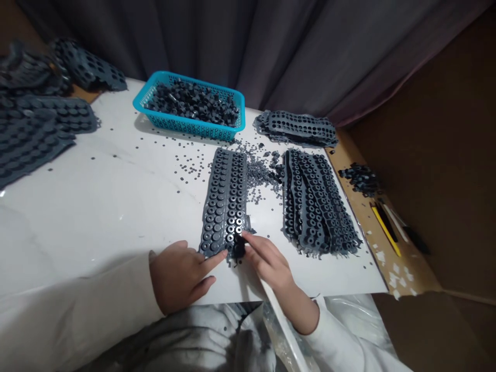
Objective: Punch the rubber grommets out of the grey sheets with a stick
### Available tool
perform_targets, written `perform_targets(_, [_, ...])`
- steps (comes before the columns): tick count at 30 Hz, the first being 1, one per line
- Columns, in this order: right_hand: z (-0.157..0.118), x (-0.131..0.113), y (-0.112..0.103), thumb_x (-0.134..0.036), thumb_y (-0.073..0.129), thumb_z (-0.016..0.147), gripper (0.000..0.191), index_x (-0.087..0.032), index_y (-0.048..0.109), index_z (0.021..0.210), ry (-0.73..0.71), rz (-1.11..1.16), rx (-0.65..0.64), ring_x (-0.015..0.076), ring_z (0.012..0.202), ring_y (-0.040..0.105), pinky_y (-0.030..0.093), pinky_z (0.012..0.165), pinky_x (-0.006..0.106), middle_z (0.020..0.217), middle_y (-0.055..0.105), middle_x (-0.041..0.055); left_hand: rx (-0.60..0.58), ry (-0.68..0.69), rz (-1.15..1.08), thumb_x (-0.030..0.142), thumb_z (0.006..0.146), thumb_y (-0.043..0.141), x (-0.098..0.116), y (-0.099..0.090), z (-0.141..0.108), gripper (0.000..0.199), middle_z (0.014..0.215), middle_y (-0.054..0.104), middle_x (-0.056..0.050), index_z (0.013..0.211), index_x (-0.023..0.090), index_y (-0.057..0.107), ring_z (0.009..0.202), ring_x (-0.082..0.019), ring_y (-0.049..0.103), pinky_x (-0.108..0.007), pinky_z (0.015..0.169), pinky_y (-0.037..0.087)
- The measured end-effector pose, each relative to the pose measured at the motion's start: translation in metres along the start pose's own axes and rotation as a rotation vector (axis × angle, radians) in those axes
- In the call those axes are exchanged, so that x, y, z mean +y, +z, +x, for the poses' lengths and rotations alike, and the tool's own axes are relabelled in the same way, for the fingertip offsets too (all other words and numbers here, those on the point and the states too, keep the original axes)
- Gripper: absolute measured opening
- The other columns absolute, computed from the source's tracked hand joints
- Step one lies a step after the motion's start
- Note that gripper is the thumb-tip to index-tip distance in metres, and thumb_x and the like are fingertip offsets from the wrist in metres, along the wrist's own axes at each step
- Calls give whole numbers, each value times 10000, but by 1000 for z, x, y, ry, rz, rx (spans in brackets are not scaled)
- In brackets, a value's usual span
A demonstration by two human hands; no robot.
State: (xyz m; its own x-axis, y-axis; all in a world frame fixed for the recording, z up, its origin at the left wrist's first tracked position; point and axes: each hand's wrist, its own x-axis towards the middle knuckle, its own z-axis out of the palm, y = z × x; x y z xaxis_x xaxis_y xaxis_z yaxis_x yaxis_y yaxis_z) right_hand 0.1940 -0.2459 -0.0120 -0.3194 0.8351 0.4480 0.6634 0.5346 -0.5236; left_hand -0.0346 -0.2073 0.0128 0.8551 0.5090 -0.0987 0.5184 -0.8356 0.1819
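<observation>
A dark grey moulded rubber sheet [223, 199] with rows of round, ring-like studs lies lengthwise in front of me on the white table. My left hand [182, 276] is at its near left corner, index finger stretched out onto the near edge, thumb apart, other fingers curled. Pinched at the near right corner, my right hand [269, 261] has its thumb and fingers on a small black rubber piece [239, 248]. Whether that piece is still joined to the sheet I cannot tell. A long white strip [284, 328] runs from under my right hand towards my lap.
A blue basket [189, 129] of small black parts stands behind. Stacked studded sheets [320, 201] and perforated sheets [298, 126] lie right, more sheets [31, 134] left. Tiny discs [258, 173] are scattered between. A yellow pen-like tool [385, 230] lies on the brown board.
</observation>
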Motion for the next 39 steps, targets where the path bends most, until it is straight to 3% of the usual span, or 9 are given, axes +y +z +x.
perform_targets(2, [-2,5,2,-123,505,900,302,-236,553,1177,71,27,63,199,1002,656,592,828,353,1160,662,109,-2,-6,4,257,874,504,0,-1,0,429,706,682,-32,1297,188,499,585,-248,648,-435,613,487])
perform_targets(7, [0,10,3,-92,578,847,260,-215,596,1076,-18,92,160,196,969,660,583,781,324,1138,672,124,16,16,-15,245,880,486,-2,2,0,438,693,669,-15,1312,175,469,592,-247,645,-434,607,472])
perform_targets(12, [11,-7,-14,-78,565,836,212,-199,609,1003,109,203,118,219,1032,630,535,858,384,1141,661,129,125,77,-32,221,908,429,-5,4,-9,372,711,652,7,1278,185,447,610,-207,633,-394,620,439])
perform_targets(16, [19,-21,-19,-92,573,834,181,-207,648,952,180,253,97,213,998,637,525,855,377,1076,684,107,174,27,-38,221,924,399,-6,6,-18,338,707,648,15,1259,186,436,607,-188,625,-379,623,419])
perform_targets(24, [24,-25,7,-129,581,849,144,-198,657,951,63,360,-38,184,1008,640,522,883,354,1095,691,102,166,-20,-60,219,907,423,-8,9,-21,283,685,646,25,1180,194,490,602,-201,633,-394,633,439])
perform_targets(30, [20,-21,7,-129,585,849,164,-204,647,980,102,365,-72,186,1049,635,512,920,362,1132,682,96,128,-49,-70,227,882,459,-6,9,-21,311,697,661,13,1187,204,517,636,-216,649,-408,667,450])
perform_targets(39, [26,-20,5,-138,572,865,110,-177,631,950,32,311,-99,183,1074,622,520,921,341,1141,676,115,104,-82,-93,225,878,463,-5,7,-20,317,697,669,11,1186,213,539,639,-226,656,-425,672,471])
